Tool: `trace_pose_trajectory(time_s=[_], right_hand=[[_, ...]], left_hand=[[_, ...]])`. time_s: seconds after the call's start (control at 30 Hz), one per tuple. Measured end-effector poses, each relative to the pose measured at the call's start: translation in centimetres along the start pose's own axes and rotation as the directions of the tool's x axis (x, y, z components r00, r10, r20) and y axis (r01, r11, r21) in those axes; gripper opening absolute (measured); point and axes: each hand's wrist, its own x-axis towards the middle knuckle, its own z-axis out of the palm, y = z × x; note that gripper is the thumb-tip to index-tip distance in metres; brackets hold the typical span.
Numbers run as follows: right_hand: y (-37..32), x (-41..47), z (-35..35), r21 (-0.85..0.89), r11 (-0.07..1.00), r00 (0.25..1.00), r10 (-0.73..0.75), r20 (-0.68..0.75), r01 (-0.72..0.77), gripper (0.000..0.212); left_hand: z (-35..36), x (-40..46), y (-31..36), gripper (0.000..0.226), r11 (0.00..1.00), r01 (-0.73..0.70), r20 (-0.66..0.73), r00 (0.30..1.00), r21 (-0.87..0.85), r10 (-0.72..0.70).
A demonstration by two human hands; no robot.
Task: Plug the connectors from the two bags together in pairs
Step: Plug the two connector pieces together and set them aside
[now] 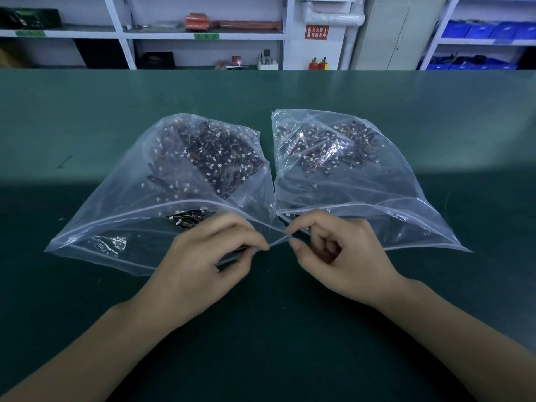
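Two clear zip bags lie side by side on the green table (87, 117), mouths toward me. The left bag (116, 221) holds a heap of small wired connectors (208, 152) with white plugs, and a few loose ones (185, 220) lie near its mouth. The right bag (406, 198) holds a similar heap (327, 149). My left hand (203, 256) pinches the left bag's mouth edge at its right corner. My right hand (345, 256) pinches the plastic edge just beside it, where the two bags meet. Whose edge the right hand holds is unclear.
Behind the table's far edge stand white shelving units (124, 33) with boxes, blue bins (478, 30) at the right, and two small red extinguishers (318, 64). Bare green table surface surrounds both bags and lies in front of my forearms.
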Motion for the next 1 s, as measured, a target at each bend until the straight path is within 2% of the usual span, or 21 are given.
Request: trace_pose_trajectory(time_s=[0.13, 0.27, 0.6, 0.7, 0.8, 1.0], right_hand=[[-0.2, 0.1, 0.1, 0.021, 0.999, 0.999, -0.026, 0.033, 0.025, 0.022], [0.0, 0.2, 0.2, 0.022, 0.997, 0.996, -0.08, 0.033, 0.079, 0.013], [0.1, 0.1, 0.6, 0.048, 0.994, 0.994, -0.103, 0.029, 0.101, 0.012], [0.2, 0.0, 0.6, 0.044, 0.996, 0.996, -0.083, 0.012, 0.082, 0.007], [0.3, -0.1, 0.5, 0.068, 0.995, 0.997, -0.068, -0.026, 0.07, 0.005], [0.2, -0.1, 0.2, 0.076, 0.995, 0.997, -0.059, -0.054, 0.063, 0.004]], left_hand=[[0.5, 0.0, 0.6, 0.013, 0.996, -0.013, -0.011, 1.0, -0.093, 0.012], [0.9, 0.0, 0.9, 0.012, 0.992, -0.03, -0.022, 0.999, -0.12, 0.028], [1.2, 0.1, 1.0, 0.012, 0.995, -0.047, -0.063, 0.997, -0.093, 0.041], [1.0, 0.1, 1.1, 0.003, 0.999, -0.022, -0.125, 0.992, -0.046, 0.016], [1.0, 0.0, 1.0, 0.008, 0.999, 0.013, -0.188, 0.982, -0.033, -0.019], [1.1, -0.3, 0.4, 0.009, 0.993, 0.092, -0.177, 0.979, -0.073, -0.104]])
